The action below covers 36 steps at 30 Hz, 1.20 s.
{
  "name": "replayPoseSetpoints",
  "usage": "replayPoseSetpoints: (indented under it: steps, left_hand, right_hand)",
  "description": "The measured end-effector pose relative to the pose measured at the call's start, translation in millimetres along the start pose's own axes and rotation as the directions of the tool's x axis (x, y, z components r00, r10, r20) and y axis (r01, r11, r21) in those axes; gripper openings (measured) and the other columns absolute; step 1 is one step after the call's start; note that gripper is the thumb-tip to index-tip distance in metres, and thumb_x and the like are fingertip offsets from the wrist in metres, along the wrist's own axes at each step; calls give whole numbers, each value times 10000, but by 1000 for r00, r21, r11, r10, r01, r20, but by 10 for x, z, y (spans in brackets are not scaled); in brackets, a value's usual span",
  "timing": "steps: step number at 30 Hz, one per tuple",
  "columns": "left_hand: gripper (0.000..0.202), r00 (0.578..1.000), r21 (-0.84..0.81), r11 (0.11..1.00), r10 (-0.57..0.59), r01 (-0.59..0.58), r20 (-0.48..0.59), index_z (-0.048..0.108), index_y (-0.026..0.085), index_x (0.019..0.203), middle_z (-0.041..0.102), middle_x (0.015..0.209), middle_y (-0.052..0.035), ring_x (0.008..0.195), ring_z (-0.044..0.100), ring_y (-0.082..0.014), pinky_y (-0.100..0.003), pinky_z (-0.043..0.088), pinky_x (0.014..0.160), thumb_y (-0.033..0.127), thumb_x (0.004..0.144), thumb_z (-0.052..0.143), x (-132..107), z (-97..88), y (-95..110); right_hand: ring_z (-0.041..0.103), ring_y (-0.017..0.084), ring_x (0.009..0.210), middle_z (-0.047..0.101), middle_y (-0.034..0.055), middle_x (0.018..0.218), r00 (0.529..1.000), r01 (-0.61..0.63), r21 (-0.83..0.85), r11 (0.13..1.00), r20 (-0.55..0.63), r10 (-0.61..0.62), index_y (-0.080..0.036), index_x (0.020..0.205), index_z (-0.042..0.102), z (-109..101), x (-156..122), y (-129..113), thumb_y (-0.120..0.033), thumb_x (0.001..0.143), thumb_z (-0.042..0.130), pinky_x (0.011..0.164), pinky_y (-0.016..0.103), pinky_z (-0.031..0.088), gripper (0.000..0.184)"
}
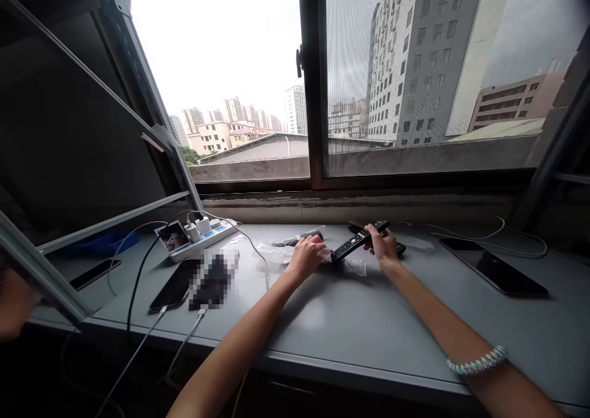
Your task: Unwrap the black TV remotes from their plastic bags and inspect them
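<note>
My right hand (383, 246) is closed around the upper end of a black remote control (358, 242), which is tilted with its buttons facing up. My left hand (305, 257) is at the remote's lower end, its fingers pinched on a thin clear plastic bag (325, 253). Whether that bag still covers the remote's tip I cannot tell. Behind my left hand lies a dark, long object in clear wrapping (295, 240). More dark objects, partly hidden, lie behind and beneath my right hand.
A white power strip (205, 240) with plugged-in chargers stands at the back left, a small photo card (173, 237) by it. Two phones with cables lie in front, one a black phone (173, 286). A black tablet (495, 267) lies right. Metal frame posts (152, 98) flank the desk.
</note>
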<state>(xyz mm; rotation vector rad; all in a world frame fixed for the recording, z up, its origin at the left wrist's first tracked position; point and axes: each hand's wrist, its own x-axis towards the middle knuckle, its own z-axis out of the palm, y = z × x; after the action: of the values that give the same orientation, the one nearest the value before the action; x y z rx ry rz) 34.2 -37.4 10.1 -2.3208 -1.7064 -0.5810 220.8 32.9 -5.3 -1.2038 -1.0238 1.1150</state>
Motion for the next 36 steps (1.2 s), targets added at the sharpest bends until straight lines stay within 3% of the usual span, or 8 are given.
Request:
replayPoseSetpoints:
  steps: [6, 12, 17, 22, 27, 32, 36]
  left_hand:
    - [334, 1000, 3, 1000, 4, -4, 17, 696, 243, 940, 631, 915, -31, 851, 575, -191, -311, 416, 756, 70, 791, 452, 15, 54, -22]
    - [303, 999, -17, 1000, 11, -10, 33, 692, 257, 964, 625, 909, -27, 844, 570, -182, -297, 419, 765, 117, 811, 471, 21, 43, -20]
    - [240, 999, 3, 1000, 22, -22, 39, 689, 203, 918, 620, 904, -48, 856, 557, -192, -286, 427, 748, 160, 838, 467, 41, 50, -29]
    - [235, 999, 7, 999, 41, -41, 32, 671, 170, 885, 616, 884, -57, 856, 549, -199, -293, 424, 751, 236, 876, 445, 68, 86, -50]
    - [242, 998, 57, 998, 26, -29, 50, 652, 173, 924, 617, 904, -51, 879, 549, -194, -293, 414, 767, 169, 861, 419, 72, 64, -54]
    - [274, 1000, 74, 997, 20, -18, -20, 659, 217, 901, 622, 930, -19, 851, 562, -172, -298, 398, 788, 64, 788, 461, 68, 81, -101]
    - [180, 995, 66, 998, 14, -7, -101, 652, 204, 786, 627, 913, -7, 791, 560, -154, -288, 396, 764, 97, 799, 509, 64, 119, -122]
  right_hand:
    - [481, 167, 433, 540, 19, 525, 994, 104, -7, 995, -13, -104, -234, 710, 509, 11, 29, 42, -396, 695, 591, 372, 270, 311, 182]
    - [423, 144, 378, 544, 31, 483, 995, 100, -98, 990, 39, -97, -210, 713, 520, 43, 40, 91, -392, 733, 556, 374, 264, 324, 186]
    - [382, 116, 349, 556, 49, 480, 996, 68, -133, 989, 63, -60, -180, 648, 513, 57, 41, 90, -354, 769, 527, 362, 243, 320, 213]
    - [381, 110, 346, 535, 15, 450, 997, 52, -124, 991, 62, -44, -146, 747, 533, 67, 26, 35, -313, 791, 511, 355, 213, 310, 174]
    - [413, 113, 369, 546, 6, 468, 993, 106, -130, 986, 70, -97, -146, 812, 529, 78, -66, -48, -329, 787, 536, 401, 220, 337, 185]
    - [461, 131, 405, 540, -8, 482, 985, 173, -116, 978, 46, -169, -151, 848, 529, 94, -111, -75, -348, 762, 542, 438, 236, 355, 215]
    - [486, 153, 438, 544, -1, 506, 980, 198, -104, 975, -1, -199, -187, 865, 525, 80, -95, -63, -374, 750, 533, 451, 265, 358, 219]
